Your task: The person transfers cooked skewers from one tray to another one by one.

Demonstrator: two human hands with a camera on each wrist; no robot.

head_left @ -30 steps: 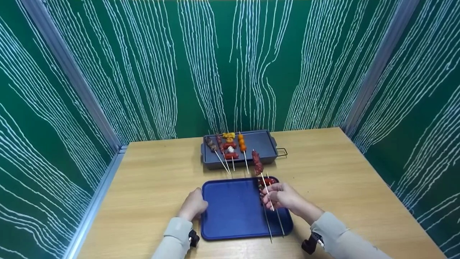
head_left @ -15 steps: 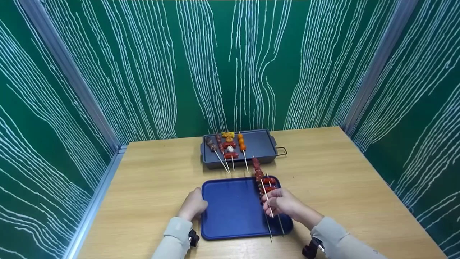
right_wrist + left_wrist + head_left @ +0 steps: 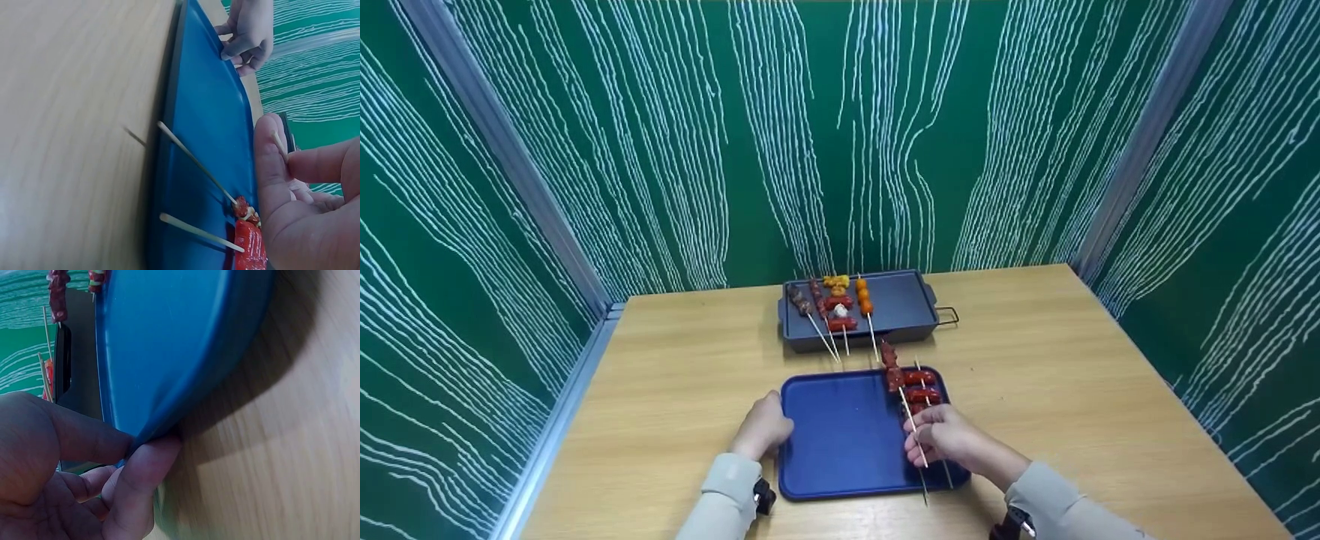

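Observation:
In the head view my right hand [image 3: 945, 439] pinches the bare stick of a dark red meat skewer [image 3: 891, 367], whose meat end points at the grill over the tray's far edge. Beneath and beside it, two skewers lie on the right side of the blue tray [image 3: 840, 442], one with red sausage pieces [image 3: 921, 377]. My left hand [image 3: 766, 426] grips the tray's left rim. The left wrist view shows the thumb and fingers of that hand [image 3: 95, 467] pinching the blue rim [image 3: 191, 382]. In the right wrist view, thumb and finger of my right hand [image 3: 309, 191] hold the stick [image 3: 279, 145].
Behind the tray stands a dark grey grill pan [image 3: 896, 300] with a wire handle on its right. Several skewers lie on its left and middle, among them one with orange balls [image 3: 865, 298] and a mixed one [image 3: 841, 304]. A green patterned wall rises behind the wooden table [image 3: 682, 360].
My right hand has moved slightly toward me and left, bringing the meat skewer down from near the grill pan to over the tray's far edge. My left hand has stayed on the rim.

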